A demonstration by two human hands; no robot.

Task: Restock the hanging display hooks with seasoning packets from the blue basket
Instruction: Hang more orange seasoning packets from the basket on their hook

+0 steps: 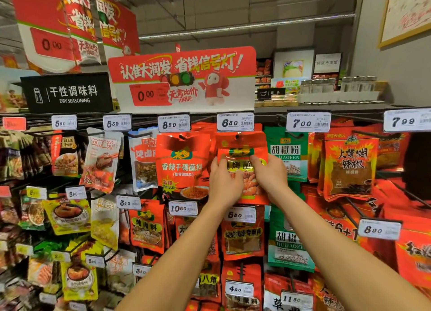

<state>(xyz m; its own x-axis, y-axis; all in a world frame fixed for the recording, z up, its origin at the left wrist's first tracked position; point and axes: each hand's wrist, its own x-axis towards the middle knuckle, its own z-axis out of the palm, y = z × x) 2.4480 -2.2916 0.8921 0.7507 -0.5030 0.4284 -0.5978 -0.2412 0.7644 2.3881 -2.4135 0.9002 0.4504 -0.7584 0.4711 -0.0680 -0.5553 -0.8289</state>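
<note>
A red seasoning packet (242, 157) with a green logo and yellow band hangs at the hook (237, 137) under the 6.30 price tag (235, 122). My left hand (225, 182) grips the packet's left edge, thumb on its front. My right hand (270, 175) grips its right side, with fingers curled over the front. Both arms reach up from the lower frame. The packet's lower half is hidden behind my hands. The blue basket is out of view.
Rows of hooks carry seasoning packets: a red dipping-spice pack (182, 166) to the left, a green pepper-powder pack (288, 154) to the right, more rows below. Price tags stick out on hook ends. A red promo sign (182, 77) stands on the top shelf.
</note>
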